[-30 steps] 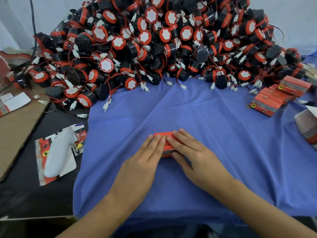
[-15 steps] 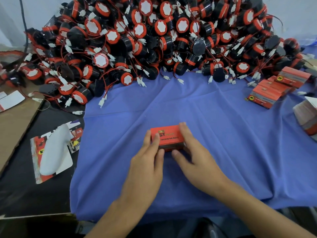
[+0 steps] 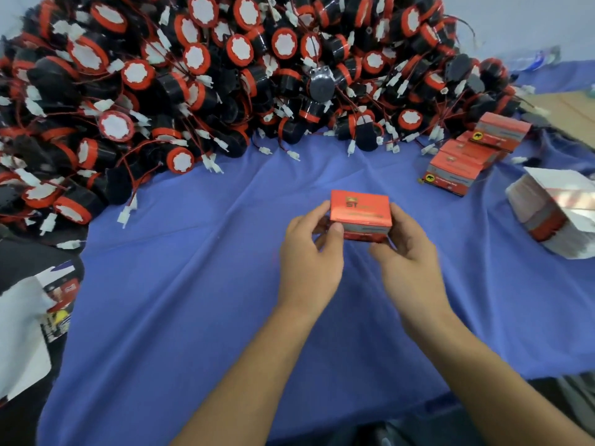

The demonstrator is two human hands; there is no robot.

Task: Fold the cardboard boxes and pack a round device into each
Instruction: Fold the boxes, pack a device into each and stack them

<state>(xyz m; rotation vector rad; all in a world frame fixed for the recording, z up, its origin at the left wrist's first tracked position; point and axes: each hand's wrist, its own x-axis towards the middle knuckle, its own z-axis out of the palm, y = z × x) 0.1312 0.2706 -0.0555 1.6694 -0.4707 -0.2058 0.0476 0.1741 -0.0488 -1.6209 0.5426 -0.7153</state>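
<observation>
A small closed red cardboard box point(image 3: 360, 210) with printed lettering on top is held just above the blue cloth point(image 3: 199, 284). My left hand point(image 3: 309, 262) grips its left end with thumb and fingers. My right hand point(image 3: 407, 262) grips its right end. A large heap of round black-and-red devices point(image 3: 199, 78) with red wires and white plugs fills the far side of the table. What is inside the held box is hidden.
Several closed red boxes point(image 3: 467, 156) lie in a row at the right. A stack of flat unfolded box blanks point(image 3: 553, 217) sits at the right edge. A white object on printed cards point(image 3: 22, 336) lies on the black surface at the left.
The box was pressed flat-side down under both hands on the cloth; now both hands have lifted it and hold it by its ends, top face showing.
</observation>
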